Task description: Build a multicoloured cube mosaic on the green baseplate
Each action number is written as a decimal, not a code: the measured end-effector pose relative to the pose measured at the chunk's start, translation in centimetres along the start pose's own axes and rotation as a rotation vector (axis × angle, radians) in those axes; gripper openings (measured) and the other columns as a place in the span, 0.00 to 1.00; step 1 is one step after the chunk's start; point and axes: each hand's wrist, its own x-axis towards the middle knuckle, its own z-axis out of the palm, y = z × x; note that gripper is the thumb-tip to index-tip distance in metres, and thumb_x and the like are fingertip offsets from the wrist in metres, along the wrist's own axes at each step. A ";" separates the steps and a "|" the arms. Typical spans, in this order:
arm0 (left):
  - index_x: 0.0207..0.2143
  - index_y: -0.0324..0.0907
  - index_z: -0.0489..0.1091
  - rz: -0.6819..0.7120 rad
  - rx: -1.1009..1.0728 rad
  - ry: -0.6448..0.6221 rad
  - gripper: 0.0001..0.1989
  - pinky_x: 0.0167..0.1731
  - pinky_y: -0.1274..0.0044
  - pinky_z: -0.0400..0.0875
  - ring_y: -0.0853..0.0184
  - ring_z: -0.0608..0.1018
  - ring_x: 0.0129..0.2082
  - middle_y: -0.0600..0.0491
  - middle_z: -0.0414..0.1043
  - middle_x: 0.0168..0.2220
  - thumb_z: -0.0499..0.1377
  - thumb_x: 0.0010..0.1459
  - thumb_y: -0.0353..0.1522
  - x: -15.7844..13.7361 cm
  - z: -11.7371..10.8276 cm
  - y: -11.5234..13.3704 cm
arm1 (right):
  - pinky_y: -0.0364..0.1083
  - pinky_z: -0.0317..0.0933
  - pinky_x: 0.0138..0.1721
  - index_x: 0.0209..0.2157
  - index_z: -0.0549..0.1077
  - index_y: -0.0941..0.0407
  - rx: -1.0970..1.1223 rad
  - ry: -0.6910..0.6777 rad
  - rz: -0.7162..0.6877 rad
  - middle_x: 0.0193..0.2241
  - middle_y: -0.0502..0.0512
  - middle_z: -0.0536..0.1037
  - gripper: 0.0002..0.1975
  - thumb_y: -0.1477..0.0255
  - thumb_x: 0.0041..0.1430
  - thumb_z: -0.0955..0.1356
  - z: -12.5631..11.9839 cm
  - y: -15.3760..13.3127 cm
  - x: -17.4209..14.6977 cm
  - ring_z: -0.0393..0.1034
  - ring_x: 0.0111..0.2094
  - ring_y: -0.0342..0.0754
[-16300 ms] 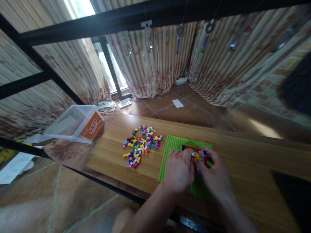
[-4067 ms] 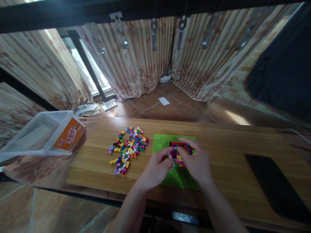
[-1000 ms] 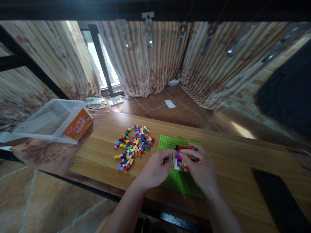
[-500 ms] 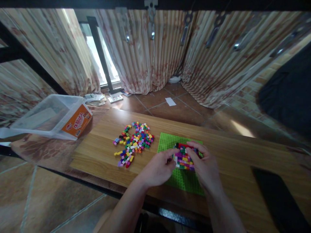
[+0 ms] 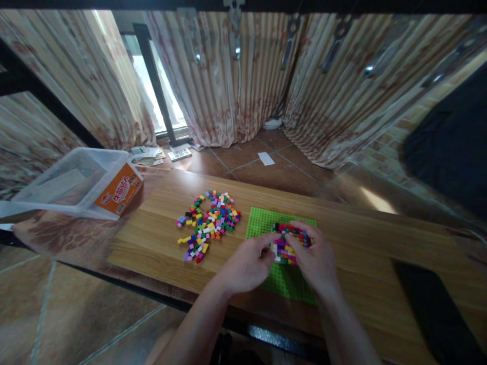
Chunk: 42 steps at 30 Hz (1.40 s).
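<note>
Together, left hand (image 5: 247, 264) and right hand (image 5: 316, 259), fingers (image 5: 267, 238) clamped on multicoloured brick block (image 5: 283, 252)

Moved the left hand (image 5: 248, 264) from over the brick build (image 5: 283, 252) to its left edge, and parted thumb from fingers on the right hand (image 5: 316, 259), baring more red bricks (image 5: 284, 227) along the far side

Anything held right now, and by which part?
The right hand holds the multicoloured rectangular plastic-brick block by its right side, thumb across the face. The left hand is at its left edge; its grip cannot be told.
</note>
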 end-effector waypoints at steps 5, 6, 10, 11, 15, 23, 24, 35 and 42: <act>0.57 0.43 0.71 -0.001 0.046 -0.015 0.22 0.52 0.70 0.71 0.59 0.78 0.50 0.48 0.77 0.52 0.52 0.61 0.28 -0.1 -0.2 0.8 | 0.60 0.60 0.55 0.42 0.78 0.55 -0.017 -0.022 -0.007 0.46 0.62 0.77 0.17 0.61 0.53 0.69 -0.1 -0.1 0.0 0.71 0.49 0.57; 0.57 0.43 0.72 -0.002 0.051 -0.019 0.23 0.52 0.70 0.71 0.59 0.78 0.50 0.48 0.76 0.52 0.52 0.61 0.27 -0.1 -0.3 0.9 | 0.61 0.60 0.55 0.42 0.78 0.55 -0.021 -0.020 -0.009 0.46 0.62 0.77 0.17 0.61 0.53 0.69 -0.1 -0.1 0.0 0.71 0.49 0.57; 0.56 0.44 0.72 0.015 0.046 -0.014 0.24 0.53 0.69 0.71 0.59 0.78 0.50 0.49 0.77 0.52 0.53 0.59 0.26 -0.2 -0.2 1.1 | 0.61 0.60 0.55 0.41 0.78 0.55 -0.034 -0.012 -0.037 0.46 0.61 0.77 0.15 0.63 0.54 0.69 -0.1 -0.1 -0.1 0.70 0.49 0.57; 0.56 0.44 0.73 0.025 0.040 -0.002 0.24 0.53 0.69 0.71 0.59 0.78 0.50 0.50 0.78 0.50 0.53 0.58 0.26 -0.2 -0.2 1.1 | 0.61 0.60 0.55 0.41 0.78 0.55 -0.039 -0.009 -0.046 0.46 0.61 0.77 0.15 0.63 0.54 0.68 0.0 -0.1 -0.1 0.70 0.49 0.56; 0.54 0.45 0.74 0.049 0.032 0.033 0.23 0.51 0.70 0.72 0.59 0.79 0.47 0.50 0.80 0.46 0.54 0.58 0.27 -0.2 -0.2 1.0 | 0.61 0.60 0.55 0.40 0.78 0.54 -0.059 0.005 -0.072 0.45 0.61 0.76 0.15 0.62 0.55 0.68 0.1 -0.2 0.0 0.70 0.49 0.56; 0.55 0.44 0.72 0.020 0.074 0.008 0.22 0.51 0.70 0.70 0.60 0.78 0.48 0.49 0.78 0.48 0.52 0.60 0.27 -0.2 0.1 0.7 | 0.61 0.60 0.55 0.40 0.78 0.56 -0.091 -0.013 -0.063 0.45 0.63 0.75 0.17 0.61 0.55 0.67 0.0 -0.5 0.0 0.69 0.49 0.57; 0.56 0.44 0.72 0.012 0.088 -0.002 0.22 0.50 0.71 0.71 0.60 0.78 0.47 0.48 0.78 0.48 0.52 0.60 0.27 -0.2 0.0 0.7 | 0.60 0.59 0.55 0.41 0.78 0.56 -0.088 -0.016 -0.059 0.46 0.63 0.75 0.17 0.61 0.55 0.67 0.0 -0.5 0.0 0.69 0.49 0.57; 0.34 0.43 0.75 -0.285 0.771 0.236 0.10 0.34 0.76 0.63 0.63 0.78 0.34 0.51 0.77 0.32 0.54 0.58 0.26 -1.4 -5.7 -0.3 | 0.59 0.58 0.56 0.40 0.79 0.55 -0.001 -0.032 -0.013 0.47 0.61 0.75 0.17 0.60 0.54 0.67 -0.1 -0.1 0.0 0.69 0.50 0.56; 0.35 0.46 0.76 -0.353 0.953 0.281 0.11 0.36 0.74 0.64 0.61 0.78 0.39 0.51 0.77 0.38 0.54 0.58 0.26 -1.3 -6.5 -1.1 | 0.59 0.59 0.55 0.40 0.79 0.55 -0.004 -0.021 0.003 0.46 0.61 0.76 0.18 0.60 0.52 0.68 0.1 -0.1 0.0 0.70 0.49 0.56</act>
